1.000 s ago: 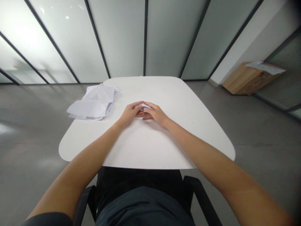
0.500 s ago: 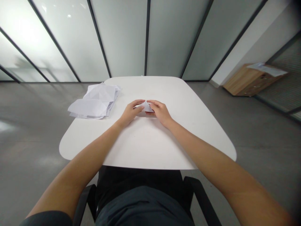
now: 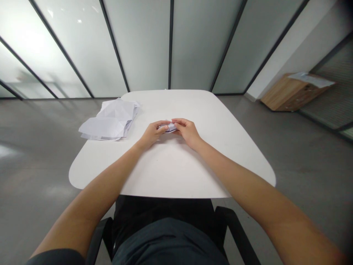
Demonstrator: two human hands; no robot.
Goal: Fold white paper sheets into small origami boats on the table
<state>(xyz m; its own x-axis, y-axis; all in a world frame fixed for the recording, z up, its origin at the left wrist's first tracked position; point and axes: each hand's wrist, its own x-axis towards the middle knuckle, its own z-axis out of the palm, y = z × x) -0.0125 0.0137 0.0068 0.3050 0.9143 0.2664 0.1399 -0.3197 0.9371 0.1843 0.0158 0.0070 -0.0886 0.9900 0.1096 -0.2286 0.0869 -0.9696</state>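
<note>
Folded paper (image 3: 170, 128): small white piece held above the middle of the table, long axis running roughly left to right across the view; its exact folds are hidden by the fingers.

Left hand (image 3: 152, 134): mostly closed, fingers curled in and pinching the left end of the folded paper.

Right hand (image 3: 187, 132): mostly closed, fingers bent forward and pinching the right end of the folded paper.

Hand relation: folded paper lies directly between the hands, touched by both; neither hand is clearly nearer.

Paper pile (image 3: 110, 119): loose heap of creased white sheets on the table, left of the left hand and near it, not touching. The left hand is the nearer of the two.

Table (image 3: 215, 117): white top with rounded corners, carrying the paper pile.

Wooden box (image 3: 288, 92): on the floor, far right, well apart from the table, with a loose sheet (image 3: 311, 79) on top; contents not visible.

Chair (image 3: 235, 228): black arm at the lower edge of the view.

Glass wall (image 3: 143, 44): frosted panels in dark frames beyond the table.
</note>
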